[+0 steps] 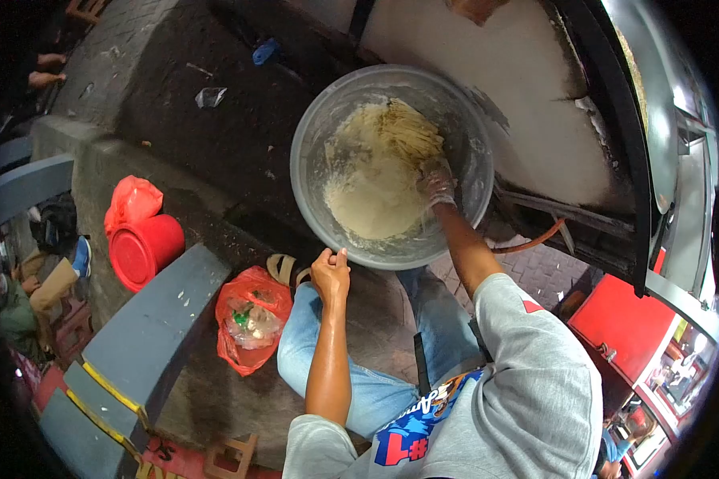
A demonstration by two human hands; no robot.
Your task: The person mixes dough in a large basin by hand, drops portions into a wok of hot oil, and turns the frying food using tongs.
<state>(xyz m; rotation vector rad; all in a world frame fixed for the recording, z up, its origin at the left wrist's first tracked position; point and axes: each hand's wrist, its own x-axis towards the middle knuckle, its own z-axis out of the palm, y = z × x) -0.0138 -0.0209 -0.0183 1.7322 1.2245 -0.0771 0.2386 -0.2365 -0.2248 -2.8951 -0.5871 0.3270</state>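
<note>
A large grey plastic basin [310, 188] stands in front of my knees. White flour [375, 209] lies in its near part, and yellowish, ridged dough [411, 132] is heaped toward the far side. My right hand [437, 184], in a clear plastic glove, reaches inside at the right, its fingers curled against the edge of the dough. The fingertips are partly hidden there. Bare and loosely closed, my left hand [330, 275] is above my knee by the basin's near-left rim. Nothing shows in its fingers; whether it touches the rim is unclear.
A red plastic bag [252, 319] with scraps sits beside my left leg. Beyond it are a grey bench [156, 327], a red bucket [146, 250] and another red bag [134, 203]. A pale panel [527, 120] borders the basin's right side. Other people sit at far left.
</note>
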